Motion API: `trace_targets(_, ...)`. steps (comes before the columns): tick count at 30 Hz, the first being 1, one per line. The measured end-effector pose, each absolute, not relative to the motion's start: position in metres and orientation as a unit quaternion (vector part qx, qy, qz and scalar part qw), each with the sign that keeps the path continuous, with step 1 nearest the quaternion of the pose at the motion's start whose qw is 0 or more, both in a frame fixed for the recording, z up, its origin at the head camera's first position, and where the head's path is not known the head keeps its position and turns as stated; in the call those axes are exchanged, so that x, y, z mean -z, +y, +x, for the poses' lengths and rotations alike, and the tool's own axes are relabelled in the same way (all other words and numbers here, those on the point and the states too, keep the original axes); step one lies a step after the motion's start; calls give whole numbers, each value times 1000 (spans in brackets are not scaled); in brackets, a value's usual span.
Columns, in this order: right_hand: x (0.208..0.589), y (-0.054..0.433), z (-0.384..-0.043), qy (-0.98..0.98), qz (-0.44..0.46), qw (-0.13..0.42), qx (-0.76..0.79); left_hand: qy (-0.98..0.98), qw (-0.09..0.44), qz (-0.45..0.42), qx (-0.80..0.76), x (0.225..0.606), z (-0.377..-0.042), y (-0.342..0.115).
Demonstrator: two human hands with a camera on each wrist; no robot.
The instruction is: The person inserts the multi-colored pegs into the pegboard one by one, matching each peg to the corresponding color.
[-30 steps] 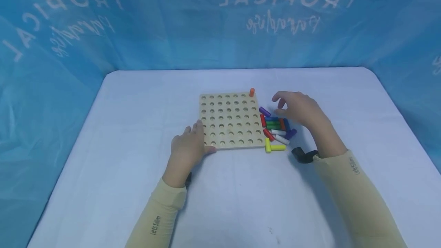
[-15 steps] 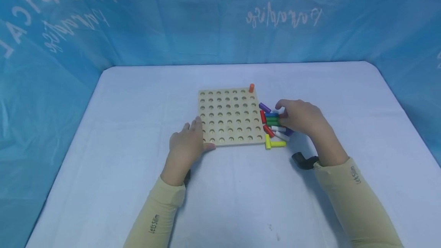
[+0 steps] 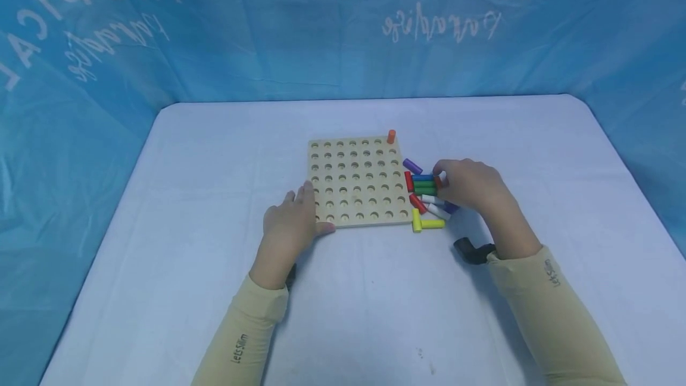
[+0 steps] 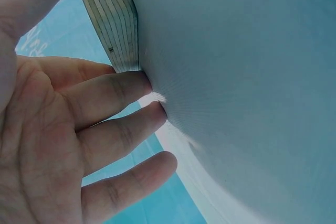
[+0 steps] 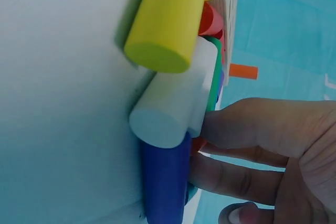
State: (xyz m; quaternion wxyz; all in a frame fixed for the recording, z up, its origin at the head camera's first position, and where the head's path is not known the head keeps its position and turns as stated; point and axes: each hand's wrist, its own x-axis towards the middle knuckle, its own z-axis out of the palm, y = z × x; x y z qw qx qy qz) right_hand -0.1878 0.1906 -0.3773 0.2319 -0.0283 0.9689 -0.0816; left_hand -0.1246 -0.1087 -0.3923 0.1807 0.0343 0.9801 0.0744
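A square wooden pegboard (image 3: 349, 183) with rows of holes lies on the table, an orange peg (image 3: 392, 136) upright in its far right corner. My left hand (image 3: 289, 228) rests at the board's near left corner, thumb along the front edge and fingers extended by the left side. Over the loose pegs to the right of the board, my right hand (image 3: 474, 186) pinches another orange peg (image 5: 197, 144) between thumb and finger, mostly hidden by them. Green pegs (image 3: 425, 187), a blue peg (image 3: 422, 177) and white pegs (image 5: 163, 114) lie close around those fingertips.
Red pegs (image 3: 409, 181) lie along the board's right edge, with a purple peg (image 3: 412, 166) farther back. Two yellow pegs (image 3: 432, 224) are at the near right corner. A blue curtain (image 3: 257, 34) hangs behind the white table (image 3: 225, 153).
My right hand has come down from above the pegs onto the pile and taken an orange peg between its fingers. My left hand stays at the board's corner.
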Motion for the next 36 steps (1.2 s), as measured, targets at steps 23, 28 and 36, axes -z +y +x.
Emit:
trace_targets(23,365,182,-199,983,-10,94,156,980,181,37,-69,392,-125,-109)
trace_targets(28,357,162,-209,977,-42,37,207,981,180,38,-66,391,-125,-110)
trace_targets(36,354,128,-231,970,-118,-32,210,979,189,33,-68,392,-126,-109)
